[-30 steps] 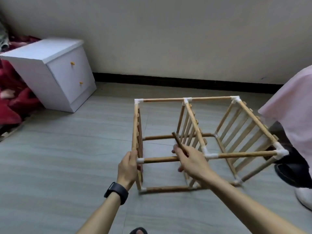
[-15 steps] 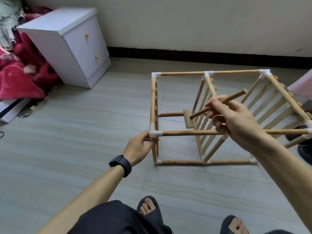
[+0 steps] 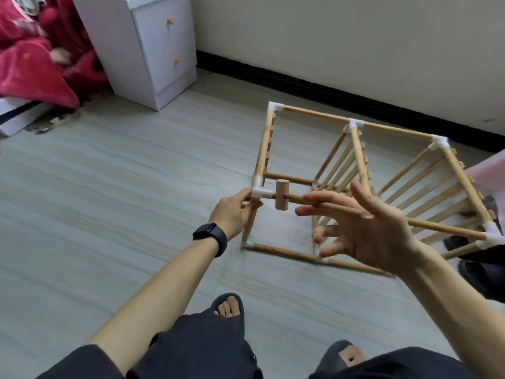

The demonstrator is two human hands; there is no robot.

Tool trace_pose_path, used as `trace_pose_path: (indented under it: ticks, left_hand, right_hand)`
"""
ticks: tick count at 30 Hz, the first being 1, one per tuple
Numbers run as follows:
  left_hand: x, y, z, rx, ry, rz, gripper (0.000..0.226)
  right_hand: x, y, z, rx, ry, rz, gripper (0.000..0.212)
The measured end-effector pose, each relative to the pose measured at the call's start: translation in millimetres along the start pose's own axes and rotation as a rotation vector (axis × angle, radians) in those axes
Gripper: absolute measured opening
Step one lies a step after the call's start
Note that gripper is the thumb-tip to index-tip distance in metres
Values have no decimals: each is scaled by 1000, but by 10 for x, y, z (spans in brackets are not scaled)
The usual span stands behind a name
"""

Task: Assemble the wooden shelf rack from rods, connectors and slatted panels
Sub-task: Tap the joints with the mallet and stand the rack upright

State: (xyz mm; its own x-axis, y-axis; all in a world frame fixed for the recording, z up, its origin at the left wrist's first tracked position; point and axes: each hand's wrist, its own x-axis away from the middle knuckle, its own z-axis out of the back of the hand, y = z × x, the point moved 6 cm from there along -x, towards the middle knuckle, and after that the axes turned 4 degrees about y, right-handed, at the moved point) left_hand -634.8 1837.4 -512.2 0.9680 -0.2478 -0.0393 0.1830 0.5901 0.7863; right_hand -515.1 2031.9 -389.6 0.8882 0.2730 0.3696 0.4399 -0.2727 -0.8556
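Note:
The wooden shelf rack [image 3: 358,162] lies on its side on the floor: rods joined by white connectors, with slatted panels in the middle and at the right. My left hand [image 3: 232,214] grips the near left top corner connector [image 3: 259,191]. My right hand [image 3: 363,228] holds a small wooden mallet [image 3: 281,198] by its handle, which runs between thumb and index finger while the other fingers are spread. The mallet head sits just right of that connector, against the front top rod [image 3: 442,228].
A white bedside cabinet [image 3: 153,50] stands at the back left, next to red bedding [image 3: 32,61]. A wall with a dark skirting board runs behind the rack. My sandalled feet [image 3: 228,307] are near the front. Another person's pink clothing [image 3: 489,170] and dark shoe are at the right edge.
My right hand has swung the mallet down and to the left, from above the middle panel to the front top rod beside the corner connector. My left hand keeps its grip. The view has tilted downward.

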Motion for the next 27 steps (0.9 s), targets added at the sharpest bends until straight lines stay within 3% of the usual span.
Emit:
trace_pose_path:
  ticks: [5, 14, 19, 23, 27]
  left_hand:
    - [55, -7, -15, 44, 46, 39, 30]
    - [58, -27, -36, 43, 60, 74, 31]
    - [52, -23, -37, 31, 54, 70, 34]
    - [53, -33, -43, 47, 66, 68, 37]
    - [70, -36, -47, 65, 95, 65, 37]
  right_hand:
    - [-14, 86, -15, 247, 71, 103, 33]
    - [-180, 342, 114, 748, 252, 232, 42]
    - [-53, 321, 300, 1033, 446, 326, 22]
    - [-68, 348, 389, 1108, 541, 312, 17]
    - [-38, 233, 237, 1096, 554, 510, 28]
